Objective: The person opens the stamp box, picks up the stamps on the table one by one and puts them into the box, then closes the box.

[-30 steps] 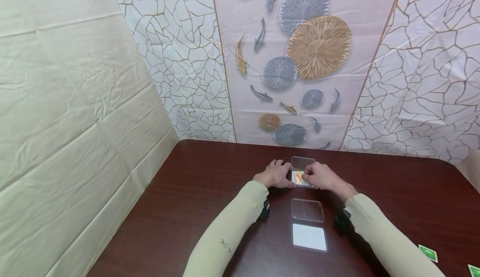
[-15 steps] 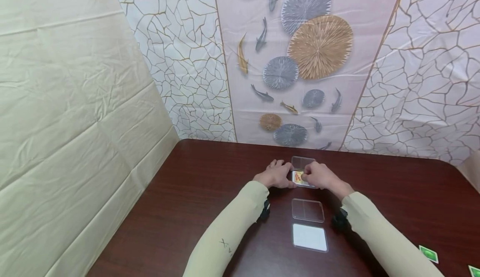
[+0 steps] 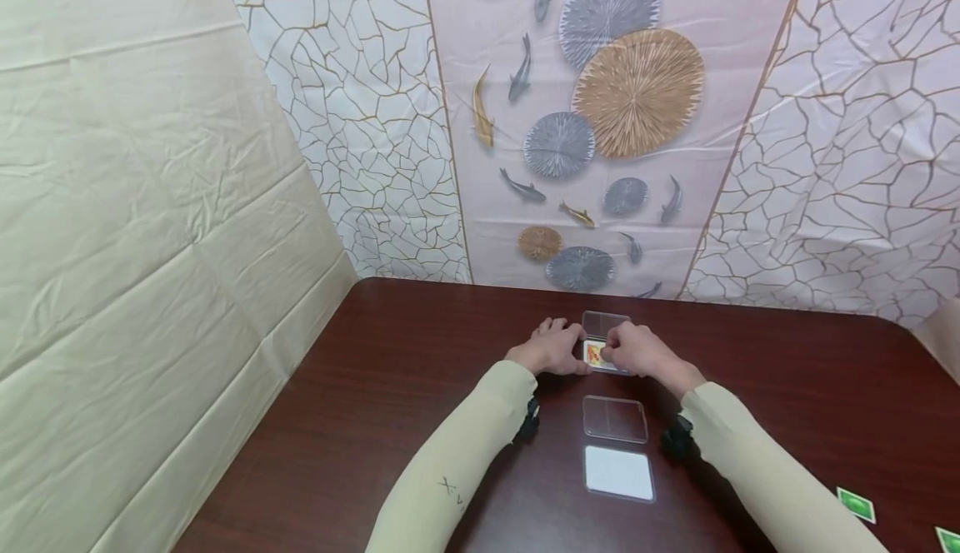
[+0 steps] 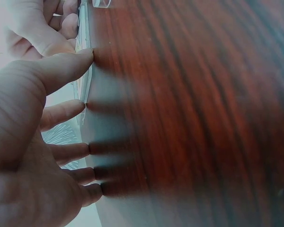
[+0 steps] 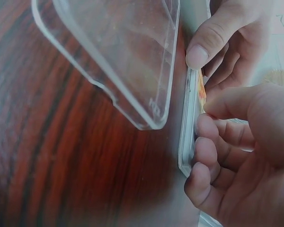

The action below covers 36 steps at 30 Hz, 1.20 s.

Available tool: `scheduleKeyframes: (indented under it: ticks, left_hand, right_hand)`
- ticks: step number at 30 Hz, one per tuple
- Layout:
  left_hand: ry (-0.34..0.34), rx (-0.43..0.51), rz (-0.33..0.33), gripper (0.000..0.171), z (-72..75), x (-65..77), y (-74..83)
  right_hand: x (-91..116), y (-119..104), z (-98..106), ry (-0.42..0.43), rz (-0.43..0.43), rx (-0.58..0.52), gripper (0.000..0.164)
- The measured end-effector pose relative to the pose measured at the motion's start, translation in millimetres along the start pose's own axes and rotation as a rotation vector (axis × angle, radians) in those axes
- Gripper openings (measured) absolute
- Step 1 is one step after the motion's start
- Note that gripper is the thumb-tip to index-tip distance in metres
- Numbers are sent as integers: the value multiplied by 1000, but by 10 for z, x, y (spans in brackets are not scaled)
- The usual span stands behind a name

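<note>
A small clear plastic case (image 3: 588, 370) lies toward the back of the table with its transparent lid (image 3: 606, 323) folded away from me. Inside it is a white-bordered card (image 3: 593, 355) with a yellow-orange picture, partly hidden by fingers. My left hand (image 3: 553, 349) is at the case's left end, thumb on the near edge and index fingertip at the corner, the other fingers spread straight on the table. The right hand (image 3: 642, 351) is curled over the right half. Its thumb (image 5: 227, 103) and index finger pinch at the card, and the other fingertips rest along the case (image 5: 184, 137).
Nearer me, another clear plastic case (image 3: 615, 420) lies on the dark wood table (image 3: 420, 420). Below that is a case with a white face (image 3: 618, 474). At the lower right lie a green card (image 3: 856, 505) and part of another green card (image 3: 951, 540). Patterned cloth (image 3: 585, 203) hangs behind.
My right hand has drawn slightly to the left over the card, and its forearm has shifted left a little. The left hand stays in place.
</note>
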<state>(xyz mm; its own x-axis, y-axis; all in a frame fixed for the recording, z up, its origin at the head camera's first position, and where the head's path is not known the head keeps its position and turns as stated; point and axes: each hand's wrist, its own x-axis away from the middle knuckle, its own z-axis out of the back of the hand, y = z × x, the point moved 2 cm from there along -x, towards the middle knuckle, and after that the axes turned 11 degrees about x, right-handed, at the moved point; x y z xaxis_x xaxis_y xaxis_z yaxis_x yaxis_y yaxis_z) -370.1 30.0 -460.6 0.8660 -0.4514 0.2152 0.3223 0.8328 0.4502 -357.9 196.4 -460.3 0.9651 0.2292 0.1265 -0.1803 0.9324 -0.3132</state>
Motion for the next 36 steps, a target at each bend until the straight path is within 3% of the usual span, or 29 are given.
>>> scheduleKeyframes:
  ticks: [24, 36]
  left_hand:
    - [-5, 27, -16, 58, 11, 14, -5]
    - [-13, 41, -32, 58, 5, 28, -7]
  right_hand:
    - [290, 135, 179, 30, 27, -47, 13]
    - [529, 177, 279, 78, 55, 37, 13]
